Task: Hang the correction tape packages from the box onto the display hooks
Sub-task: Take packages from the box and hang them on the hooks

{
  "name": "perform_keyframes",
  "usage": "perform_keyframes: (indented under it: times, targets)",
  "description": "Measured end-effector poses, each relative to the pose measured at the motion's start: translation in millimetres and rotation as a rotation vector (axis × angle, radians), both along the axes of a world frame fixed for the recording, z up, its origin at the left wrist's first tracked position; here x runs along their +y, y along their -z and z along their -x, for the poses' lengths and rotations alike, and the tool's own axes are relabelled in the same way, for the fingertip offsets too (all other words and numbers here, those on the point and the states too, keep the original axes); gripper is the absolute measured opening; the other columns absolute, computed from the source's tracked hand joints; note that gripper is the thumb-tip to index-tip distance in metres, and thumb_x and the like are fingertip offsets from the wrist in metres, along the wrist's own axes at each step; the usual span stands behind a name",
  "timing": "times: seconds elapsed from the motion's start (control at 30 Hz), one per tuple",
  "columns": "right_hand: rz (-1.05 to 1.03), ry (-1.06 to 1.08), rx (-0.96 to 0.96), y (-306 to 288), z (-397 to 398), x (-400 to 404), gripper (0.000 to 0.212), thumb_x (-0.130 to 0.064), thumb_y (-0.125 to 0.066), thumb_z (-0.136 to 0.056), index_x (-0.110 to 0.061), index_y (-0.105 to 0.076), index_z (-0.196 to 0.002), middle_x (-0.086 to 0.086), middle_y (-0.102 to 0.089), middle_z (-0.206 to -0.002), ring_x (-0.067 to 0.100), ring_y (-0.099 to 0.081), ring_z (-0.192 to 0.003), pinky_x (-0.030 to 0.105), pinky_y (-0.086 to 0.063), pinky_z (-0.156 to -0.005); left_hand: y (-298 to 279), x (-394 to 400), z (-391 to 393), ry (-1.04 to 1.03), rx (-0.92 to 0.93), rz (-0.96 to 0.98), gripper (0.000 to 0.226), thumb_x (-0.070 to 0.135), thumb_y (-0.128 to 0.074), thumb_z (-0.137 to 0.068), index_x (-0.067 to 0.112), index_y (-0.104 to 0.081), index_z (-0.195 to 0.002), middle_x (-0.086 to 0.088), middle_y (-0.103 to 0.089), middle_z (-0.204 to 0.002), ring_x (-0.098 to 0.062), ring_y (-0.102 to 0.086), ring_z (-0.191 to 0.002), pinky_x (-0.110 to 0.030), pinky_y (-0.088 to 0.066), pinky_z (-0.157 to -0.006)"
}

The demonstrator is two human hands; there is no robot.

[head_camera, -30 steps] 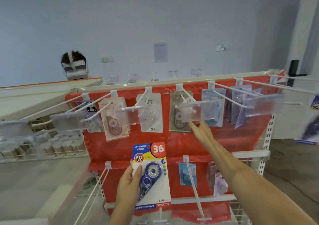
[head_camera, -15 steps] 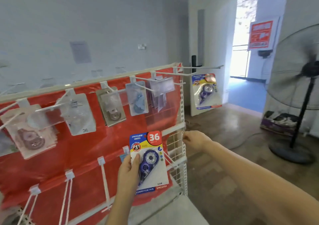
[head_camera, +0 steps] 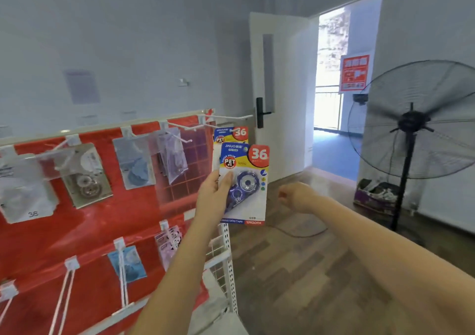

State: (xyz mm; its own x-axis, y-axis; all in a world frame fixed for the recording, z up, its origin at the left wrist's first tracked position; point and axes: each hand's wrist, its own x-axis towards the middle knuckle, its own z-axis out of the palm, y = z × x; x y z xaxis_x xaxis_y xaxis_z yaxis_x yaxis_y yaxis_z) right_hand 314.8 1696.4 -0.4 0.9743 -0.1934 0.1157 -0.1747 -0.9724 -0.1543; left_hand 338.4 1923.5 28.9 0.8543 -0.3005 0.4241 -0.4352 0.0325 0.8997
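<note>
Blue-yellow-red correction tape package point(head_camera: 244, 183); red display backing point(head_camera: 84, 232).

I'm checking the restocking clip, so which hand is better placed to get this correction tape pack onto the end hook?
Left, probably. The left hand already grips the correction tape package, raised just below the hook where a matching package hangs. The right hand is lower, curled and holds nothing.

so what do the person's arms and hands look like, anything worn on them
Both forearms are bare, with no sleeves in view. The left hand and right hand wear no gloves. No watch, ring or bracelet shows on either, though the picture is slightly blurred.
</note>
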Motion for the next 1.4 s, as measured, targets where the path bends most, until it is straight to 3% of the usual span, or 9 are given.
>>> perform_keyframes:
  times: [0.13,0.3,0.47,0.67,0.77,0.93,1.13,1.3,1.4]
  targets:
    - [0.023,-0.029,-0.017,-2,-11,-33,0.025,-0.032,-0.048,-0.092,-0.016,-0.064,-0.103,0.008,-0.066,-0.110,0.028,-0.059,-0.104,0.032,-0.046,-0.085,-14,-36,-23,-0.081,-0.023,0.022,0.015,0.023,-0.050,-0.098,0.030,-0.060,-0.089,0.008,-0.068,-0.092,-0.014,-0.066,-0.087,-0.028,-0.054,-0.072]
    - [0.039,-0.112,0.013,0,-28,-52,0.028,-0.034,-0.044,-0.094,-0.015,-0.063,-0.104,0.010,-0.065,-0.111,0.029,-0.059,-0.105,0.036,-0.047,-0.087,-17,-55,-53,-0.181,0.016,0.050,0.015,0.019,-0.050,-0.098,0.025,-0.058,-0.088,0.006,-0.066,-0.089,-0.003,-0.062,-0.075,-0.014,-0.049,-0.060]
    - [-0.010,-0.174,0.032,6,-52,-55,0.027,-0.035,-0.044,-0.095,-0.018,-0.061,-0.105,0.009,-0.064,-0.108,0.029,-0.060,-0.102,0.037,-0.048,-0.083,-15,-70,-82,-0.256,0.148,0.082,0.014,0.023,-0.053,-0.097,0.026,-0.059,-0.084,-0.003,-0.068,-0.100,-0.022,-0.066,-0.096,-0.041,-0.054,-0.087]
    - [-0.025,-0.217,0.046,14,-77,-50,0.027,-0.027,-0.044,-0.096,-0.018,-0.061,-0.115,0.007,-0.063,-0.117,0.025,-0.057,-0.109,0.029,-0.043,-0.085,-11,-82,-110,-0.318,0.114,0.032,0.011,0.028,-0.052,-0.096,0.021,-0.061,-0.097,-0.008,-0.069,-0.106,-0.024,-0.067,-0.096,-0.042,-0.056,-0.083]
    - [-0.024,-0.222,0.073,18,-90,-51,0.028,-0.027,-0.044,-0.095,-0.020,-0.060,-0.117,0.008,-0.063,-0.119,0.026,-0.058,-0.108,0.030,-0.044,-0.084,1,-79,-123,-0.365,0.072,-0.001,0.013,0.031,-0.052,-0.096,0.027,-0.059,-0.085,-0.005,-0.069,-0.100,-0.024,-0.067,-0.093,-0.045,-0.055,-0.082]
    - [-0.046,-0.216,0.088,18,-117,-56,0.028,-0.027,-0.043,-0.095,-0.020,-0.061,-0.115,0.008,-0.063,-0.116,0.026,-0.058,-0.106,0.032,-0.044,-0.084,8,-77,-152,-0.426,0.027,-0.048,0.014,0.030,-0.052,-0.097,0.020,-0.061,-0.100,-0.007,-0.070,-0.104,-0.024,-0.066,-0.093,-0.044,-0.055,-0.082]
    - [-0.043,-0.231,0.079,18,-162,-52,0.024,-0.027,-0.044,-0.095,-0.016,-0.062,-0.107,0.008,-0.064,-0.113,0.025,-0.058,-0.104,0.030,-0.041,-0.080,2,-72,-212,-0.526,-0.007,-0.162,0.029,0.028,-0.050,-0.098,0.002,-0.062,-0.102,-0.015,-0.067,-0.103,-0.028,-0.061,-0.093,-0.033,-0.045,-0.076]
    - [-0.015,-0.245,0.117,21,-194,-51,0.024,-0.028,-0.045,-0.096,-0.018,-0.062,-0.111,0.005,-0.062,-0.117,0.023,-0.056,-0.108,0.031,-0.043,-0.087,-5,-71,-265,-0.583,0.040,-0.238,0.034,0.029,-0.046,-0.099,0.002,-0.060,-0.113,-0.018,-0.064,-0.113,-0.034,-0.059,-0.105,-0.033,-0.043,-0.081]
    - [-0.003,-0.234,0.118,22,-208,-50,0.024,-0.028,-0.045,-0.096,-0.018,-0.062,-0.109,0.004,-0.063,-0.117,0.022,-0.056,-0.108,0.031,-0.043,-0.087,-9,-74,-286,-0.598,0.073,-0.223,0.034,0.026,-0.044,-0.100,-0.001,-0.059,-0.115,-0.019,-0.063,-0.115,-0.030,-0.058,-0.101,-0.026,-0.035,-0.072]
